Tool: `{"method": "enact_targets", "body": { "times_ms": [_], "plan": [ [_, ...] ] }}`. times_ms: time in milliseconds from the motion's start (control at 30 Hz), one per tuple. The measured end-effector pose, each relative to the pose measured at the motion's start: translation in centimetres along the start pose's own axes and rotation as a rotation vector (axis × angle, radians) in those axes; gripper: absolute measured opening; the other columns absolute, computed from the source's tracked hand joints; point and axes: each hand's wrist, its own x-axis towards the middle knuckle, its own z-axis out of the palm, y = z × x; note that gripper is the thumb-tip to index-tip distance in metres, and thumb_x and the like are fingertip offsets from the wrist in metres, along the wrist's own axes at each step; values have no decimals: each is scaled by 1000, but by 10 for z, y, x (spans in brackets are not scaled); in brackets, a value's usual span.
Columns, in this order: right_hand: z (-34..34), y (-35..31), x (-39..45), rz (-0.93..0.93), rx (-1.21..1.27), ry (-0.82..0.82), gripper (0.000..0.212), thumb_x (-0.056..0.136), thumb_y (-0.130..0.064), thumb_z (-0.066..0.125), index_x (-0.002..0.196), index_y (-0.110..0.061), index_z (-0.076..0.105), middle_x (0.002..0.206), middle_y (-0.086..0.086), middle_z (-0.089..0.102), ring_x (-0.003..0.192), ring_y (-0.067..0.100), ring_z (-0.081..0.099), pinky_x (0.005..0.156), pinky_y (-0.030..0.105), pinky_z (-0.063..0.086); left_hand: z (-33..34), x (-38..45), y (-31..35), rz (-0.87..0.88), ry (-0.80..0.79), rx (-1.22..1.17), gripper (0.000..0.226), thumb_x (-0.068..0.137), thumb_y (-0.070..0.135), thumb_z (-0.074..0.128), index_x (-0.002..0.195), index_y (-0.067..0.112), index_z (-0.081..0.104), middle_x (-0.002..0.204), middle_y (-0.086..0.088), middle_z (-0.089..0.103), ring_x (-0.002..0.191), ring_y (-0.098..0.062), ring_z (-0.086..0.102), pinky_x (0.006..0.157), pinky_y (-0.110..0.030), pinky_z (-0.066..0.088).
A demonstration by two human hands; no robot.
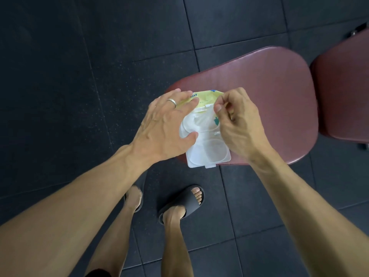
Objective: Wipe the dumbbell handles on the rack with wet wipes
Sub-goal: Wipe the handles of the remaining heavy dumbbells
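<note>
left hand (165, 124) flat on wipes pack (205, 134) | right hand (237, 120) pinching at opening

You've got a maroon padded bench (269, 92) sitting on dark rubber floor tiles (79, 76). A yellow wipes pack (201, 120) lies at the bench's near end, its clear lid (207, 152) flipped open past the bench's edge.

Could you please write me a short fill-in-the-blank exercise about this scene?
1. The wet wipes pack lies on a maroon padded ____.
2. The pack's clear plastic lid is flipped ____.
3. The left hand wears a ____ on one finger.

Missing words: bench; open; ring
</note>
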Motion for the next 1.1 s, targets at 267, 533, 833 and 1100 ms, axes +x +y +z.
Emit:
{"method": "enact_targets", "body": {
  "times_ms": [267,533,833,1100],
  "plan": [
    [-14,-14,-1,116,40,-158,37,82,-14,63,118,-20,59,93,-10,62,77,3,55,73,17,47,-3,0,0,-10,-20,-25,76,78,35,77,145,16,47,154,-4,40,145,-27,30,115,-46,25],
    [-26,-28,8,72,65,-75,14,100,-17,56,86,-18,58,75,-11,59,65,-3,53,61,15,44,-10,1,4,-38,-65,-8,77,81,37,74,149,22,41,159,2,32,149,-21,21,117,-39,16],
    [-41,-63,35,80,140,104,14,98,-16,56,85,-19,55,79,10,64,69,31,60,64,43,54,-32,10,13,-65,-200,16,81,78,49,76,147,27,41,155,6,34,149,-15,17,121,-43,4],
    [-58,-87,49,324,288,11,11,95,-13,61,85,-14,66,80,5,70,69,16,69,58,34,59,-55,26,23,-123,-209,-377,68,82,56,70,140,29,47,141,9,51,134,-14,43,107,-31,33]
  ]
}}
